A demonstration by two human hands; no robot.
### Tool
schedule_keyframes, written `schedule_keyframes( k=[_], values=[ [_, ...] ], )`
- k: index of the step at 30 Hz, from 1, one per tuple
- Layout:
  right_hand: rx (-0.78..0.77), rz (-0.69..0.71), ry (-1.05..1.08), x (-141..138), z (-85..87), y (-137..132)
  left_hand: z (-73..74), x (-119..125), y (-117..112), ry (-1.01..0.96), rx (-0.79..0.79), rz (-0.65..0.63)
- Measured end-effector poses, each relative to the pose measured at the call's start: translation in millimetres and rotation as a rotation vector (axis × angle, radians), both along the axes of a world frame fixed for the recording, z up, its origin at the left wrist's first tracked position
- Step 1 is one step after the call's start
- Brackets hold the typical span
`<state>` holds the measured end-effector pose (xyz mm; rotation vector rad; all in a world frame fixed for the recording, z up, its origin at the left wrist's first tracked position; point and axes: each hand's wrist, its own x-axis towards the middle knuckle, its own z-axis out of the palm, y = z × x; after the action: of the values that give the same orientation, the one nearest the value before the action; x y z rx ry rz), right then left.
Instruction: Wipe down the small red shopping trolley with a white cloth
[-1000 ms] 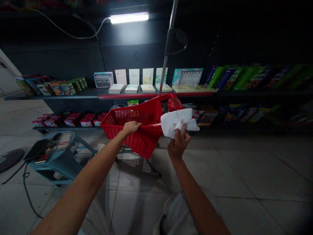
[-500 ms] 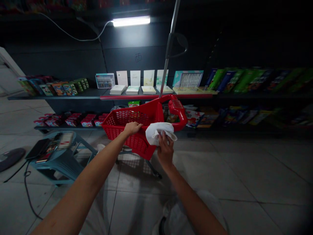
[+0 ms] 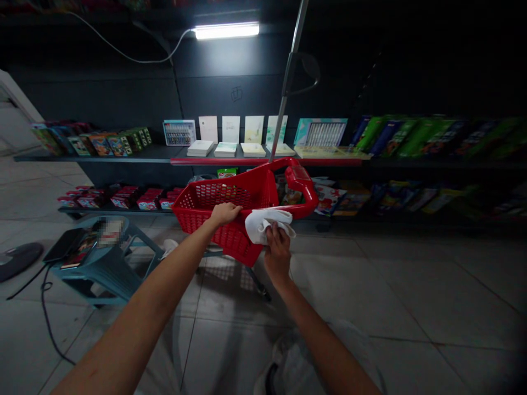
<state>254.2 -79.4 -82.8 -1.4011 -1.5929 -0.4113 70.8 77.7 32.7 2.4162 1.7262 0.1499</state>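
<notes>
A small red shopping cart (image 3: 242, 241) stands in front of me, its handle (image 3: 310, 192) at the right end and a metal pole rising behind it. My left hand (image 3: 224, 213) is closed over the near rim of the basket. In my right hand (image 3: 279, 247) is a folded white cloth (image 3: 259, 225), pinched by the fingers and lying against the cart's side just below the handle end. The cloth hides the part of the cart behind it.
A blue-grey plastic stool (image 3: 107, 269) with items on it stands at the left, a dark cable (image 3: 47, 312) hanging to the floor. Behind the cart runs a dark shelf (image 3: 140, 159) with books, boxes and snack bags. A lit tube lamp (image 3: 226, 30) hangs above.
The view has shifted slightly. The cloth's upper edge sits a little lower and its folds have changed as my right hand moves slightly against the cart. My left hand keeps its hold.
</notes>
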Motion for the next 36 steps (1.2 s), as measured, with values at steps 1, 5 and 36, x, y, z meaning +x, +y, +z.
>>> schedule_keyframes(
  k=[1,5,36],
  values=[
    [-0.025,0.005,-0.012,-1.3,-1.9,-1.2,-0.1,-0.7,0.0,0.002,0.008,-0.006],
    [-0.141,0.042,-0.053,-5.3,-6.1,-6.3,-1.0,-3.8,1.9,0.007,0.035,-0.007],
    [-0.771,0.291,-0.206,-8.3,-31.2,-3.9,0.1,-1.3,5.4,-0.005,0.058,0.000]
  ],
)
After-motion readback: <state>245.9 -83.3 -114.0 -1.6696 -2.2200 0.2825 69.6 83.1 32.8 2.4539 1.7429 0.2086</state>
